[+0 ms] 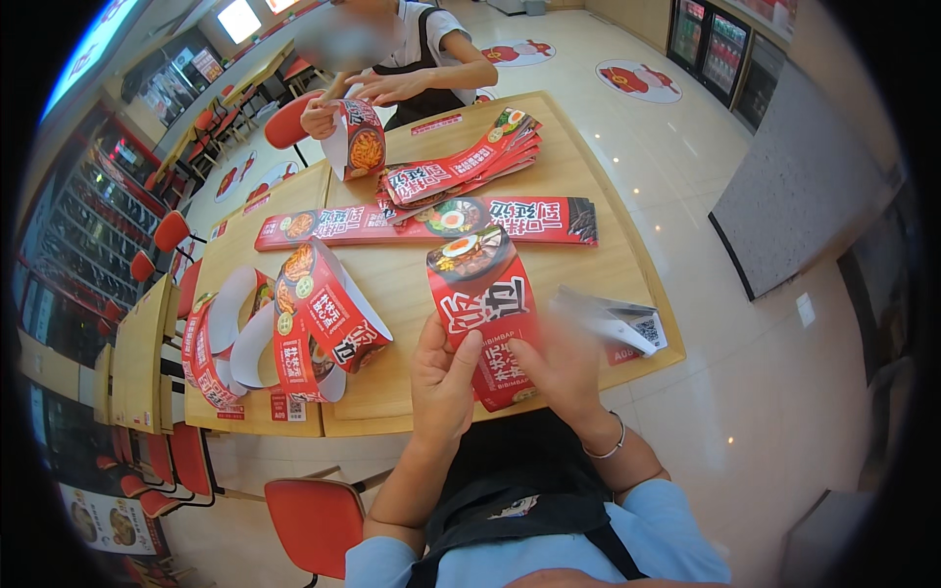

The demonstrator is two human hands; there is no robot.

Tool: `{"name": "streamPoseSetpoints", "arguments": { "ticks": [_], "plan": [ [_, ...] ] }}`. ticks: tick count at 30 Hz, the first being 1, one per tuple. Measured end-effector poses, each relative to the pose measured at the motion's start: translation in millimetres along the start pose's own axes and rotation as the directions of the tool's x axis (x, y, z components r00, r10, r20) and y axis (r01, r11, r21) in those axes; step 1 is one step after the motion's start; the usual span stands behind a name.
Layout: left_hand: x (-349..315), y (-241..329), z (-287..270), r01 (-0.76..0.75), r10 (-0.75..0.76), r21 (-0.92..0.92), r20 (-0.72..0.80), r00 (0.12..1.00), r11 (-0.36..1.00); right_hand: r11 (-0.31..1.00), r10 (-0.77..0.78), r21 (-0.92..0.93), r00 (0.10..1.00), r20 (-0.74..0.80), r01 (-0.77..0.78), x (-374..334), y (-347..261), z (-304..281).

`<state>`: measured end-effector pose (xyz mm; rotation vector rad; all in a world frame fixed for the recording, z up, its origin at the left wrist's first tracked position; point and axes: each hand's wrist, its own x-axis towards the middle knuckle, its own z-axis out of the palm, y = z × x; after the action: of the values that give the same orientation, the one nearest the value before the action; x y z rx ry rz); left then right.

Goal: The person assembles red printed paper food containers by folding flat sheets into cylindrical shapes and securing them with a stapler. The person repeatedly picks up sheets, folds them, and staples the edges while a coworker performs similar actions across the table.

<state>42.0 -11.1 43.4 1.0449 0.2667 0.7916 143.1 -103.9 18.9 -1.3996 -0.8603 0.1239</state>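
Upright in front of me is a red printed cardboard sleeve (482, 269) with a food picture at its top. My left hand (441, 380) grips its left edge, thumb across the front. On the other side my right hand (567, 377) pinches it with the thumb in front; its upper part is smeared by motion. Formed sleeves, bent into loops with white insides, stand at the left: one taller loop (312, 304) and another (206, 355) beside it. Beyond my hands lies a long stack of flat sleeves (451, 221), with a fanned pile (475, 162) partly over it.
Across the wooden table (578, 284), a co-worker's hands (392, 86) hold another bent sleeve (366, 145). A clear, angled stand (627, 328) sits by the right edge. A red chair (316, 519) is near my left side; a grey partition (799, 186) stands to the right.
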Motion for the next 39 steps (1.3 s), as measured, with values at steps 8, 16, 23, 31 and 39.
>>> {"name": "streamPoseSetpoints", "arguments": {
  "ticks": [8,16,23,31,39],
  "plan": [
    [-1.4,-0.4,4.5,0.002,-0.002,-0.003,0.005,1.0,1.0,0.999,0.001,0.05,0.999,-0.036,0.001,-1.8,1.8,1.4],
    [-1.9,0.1,5.9,0.002,-0.002,-0.003,0.013,1.0,1.0,0.997,0.016,0.07,1.0,-0.026,-0.014,-4.0,6.2,0.7],
    [-1.9,0.1,7.3,0.021,-0.021,0.0,-0.005,1.0,1.0,0.996,0.036,0.086,0.999,-0.031,-0.033,-2.8,1.9,0.5],
    [-3.0,-2.6,6.3,0.023,-0.023,0.019,-0.01,1.0,1.0,0.995,0.04,0.092,0.999,-0.032,-0.037,-3.8,1.4,-0.3],
    [-3.9,-6.3,5.1,0.031,-0.031,0.014,-0.022,0.999,0.999,0.953,0.137,0.282,0.988,-0.076,-0.11,-6.2,-3.0,3.7]
  ]
}}
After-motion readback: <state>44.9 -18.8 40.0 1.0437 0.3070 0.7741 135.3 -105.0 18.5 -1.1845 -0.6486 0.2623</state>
